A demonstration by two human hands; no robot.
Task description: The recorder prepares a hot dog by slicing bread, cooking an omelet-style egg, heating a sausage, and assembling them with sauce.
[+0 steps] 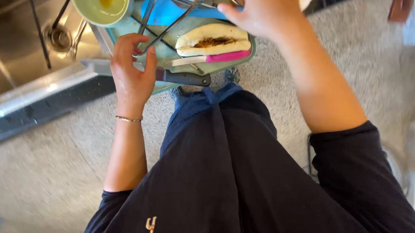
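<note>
- A speckled grey floor (317, 51) fills most of the view from above, with a steel sink (24, 47) at the far left and a dark metal edge (40, 111) running beside it.
- The person wears a dark long-sleeved top (241, 190) with the sleeves pushed up.
- A pale green tray (239, 61) is carried in front of the body, just right of the sink.
- On the tray lies a filled bread roll (214, 39), split open with brown filling showing.
- Just near of the roll lies a knife with a pink handle (228, 56), and near of that a dark-handled knife (186, 78).
- Metal tongs (175, 23) lie slanted across the tray's left part, over a blue item (168, 11).
- A light green bowl (104, 0) with yellow residue sits at the tray's far left.
- The left hand (132, 71), a thin bracelet (128, 119) on its wrist, has its grip closed on the tray's near left edge.
- The right hand (259, 11) reaches over the tray's far right; its fingers run out of view, so I cannot tell its grip.
</note>
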